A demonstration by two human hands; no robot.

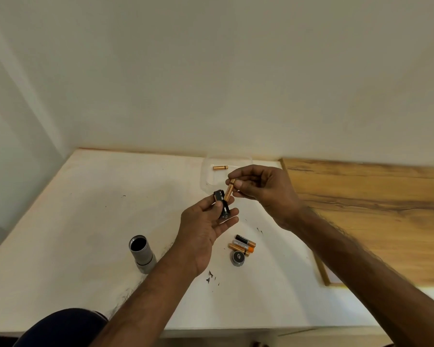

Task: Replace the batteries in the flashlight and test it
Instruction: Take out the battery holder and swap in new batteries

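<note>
My left hand (206,222) grips a black battery holder (221,202) above the middle of the white table. My right hand (259,187) pinches a copper-coloured battery (229,190) at its upper end, with the lower end touching the holder. The silver flashlight body (142,251) stands on the table to the left, its dark open end facing up. Its round tail cap (238,257) lies near my left wrist. Beside the cap lie three loose batteries (243,244). One more copper battery (220,167) sits in a clear plastic package (206,169) at the back.
A wooden board (373,214) covers the right side of the white table (85,221). A plain wall rises right behind the table. Dark scuff marks (211,276) dot the surface. A dark-clad knee (63,326) shows at the front edge.
</note>
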